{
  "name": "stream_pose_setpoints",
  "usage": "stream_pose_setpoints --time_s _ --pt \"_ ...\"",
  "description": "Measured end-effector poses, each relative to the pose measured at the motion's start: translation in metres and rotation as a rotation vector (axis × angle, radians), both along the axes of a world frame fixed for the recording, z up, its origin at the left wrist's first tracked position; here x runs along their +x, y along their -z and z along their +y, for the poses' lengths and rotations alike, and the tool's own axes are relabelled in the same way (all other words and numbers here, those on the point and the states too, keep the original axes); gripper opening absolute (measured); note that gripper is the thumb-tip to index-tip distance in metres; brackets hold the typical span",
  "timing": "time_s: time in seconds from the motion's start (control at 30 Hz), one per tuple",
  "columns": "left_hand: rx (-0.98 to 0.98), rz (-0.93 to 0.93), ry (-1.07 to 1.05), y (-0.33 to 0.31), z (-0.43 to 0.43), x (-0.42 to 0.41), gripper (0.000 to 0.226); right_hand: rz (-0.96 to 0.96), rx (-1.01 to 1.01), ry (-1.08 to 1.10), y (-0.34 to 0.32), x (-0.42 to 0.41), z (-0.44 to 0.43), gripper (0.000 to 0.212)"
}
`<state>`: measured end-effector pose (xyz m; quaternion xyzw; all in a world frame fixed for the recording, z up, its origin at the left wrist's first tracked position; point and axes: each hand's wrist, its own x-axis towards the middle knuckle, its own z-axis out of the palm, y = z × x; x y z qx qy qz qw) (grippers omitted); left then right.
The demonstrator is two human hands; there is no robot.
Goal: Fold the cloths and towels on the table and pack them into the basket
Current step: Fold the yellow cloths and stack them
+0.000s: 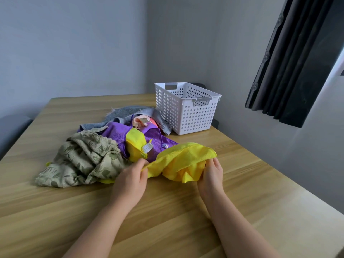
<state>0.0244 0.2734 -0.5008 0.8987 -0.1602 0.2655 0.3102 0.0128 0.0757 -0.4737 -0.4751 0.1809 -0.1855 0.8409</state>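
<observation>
A yellow cloth [183, 162] hangs bunched between my hands just above the wooden table [167, 211]. My left hand [131, 180] pinches its left edge. My right hand [212, 174] grips its right side, fingers curled into the fabric. Behind lies a pile: a green leaf-patterned towel [83, 161], a purple cloth [152, 136], another yellow cloth [135, 141] with a label, a grey towel [128, 112] and a pink cloth [143, 121]. The white perforated basket [186, 110] stands at the back right, with nothing visible inside it.
The table sits in a corner, with grey walls behind and to the right. A dark curtain [294, 62] hangs at the upper right. A dark seat [11, 131] shows past the left table edge.
</observation>
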Motion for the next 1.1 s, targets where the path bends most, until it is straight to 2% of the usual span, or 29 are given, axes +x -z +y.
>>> stream_pose_setpoints --time_s 0.2,0.33,0.4,0.47,0.57,0.63,0.73,0.8,0.9,0.97,1.1 --pt "-0.235 -0.036 -0.187 -0.007 0.001 0.0 0.012 0.067 -0.049 0.026 0.0 -0.001 0.001 0.022" --pt "-0.642 0.014 -0.36 -0.014 0.008 0.004 0.017 0.074 0.075 0.179 -0.005 -0.003 -0.011 0.022" --pt "-0.705 0.072 -0.392 -0.012 0.015 0.007 0.021 0.107 0.112 0.24 -0.003 -0.001 -0.022 0.024" --pt "-0.627 0.119 -0.367 -0.01 0.015 0.006 0.034 0.134 0.065 0.254 -0.001 0.0 -0.024 0.025" --pt "-0.322 -0.033 -0.237 -0.008 0.008 0.003 0.055 0.16 -0.053 0.189 -0.004 -0.001 -0.015 0.026" --pt "-0.122 -0.175 -0.131 -0.008 0.005 0.003 0.055 0.14 -0.125 0.133 -0.004 -0.002 -0.009 0.026" --pt "-0.018 -0.268 0.026 -0.012 -0.002 -0.001 0.046 0.122 -0.195 0.069 -0.004 -0.002 -0.004 0.026" --pt "0.099 -0.243 0.111 -0.007 -0.007 -0.002 0.047 0.101 -0.214 0.039 -0.004 -0.003 -0.002 0.027" --pt "0.34 -0.111 0.077 0.007 -0.009 0.002 0.047 0.074 -0.237 0.022 -0.003 -0.003 -0.002 0.027" --pt "0.334 -0.091 0.036 0.01 -0.008 0.004 0.038 0.08 -0.246 0.047 -0.001 0.0 -0.003 0.027" --pt "0.084 -0.138 -0.149 -0.006 -0.001 0.0 0.015 0.107 -0.231 0.184 0.001 0.005 -0.014 0.03"
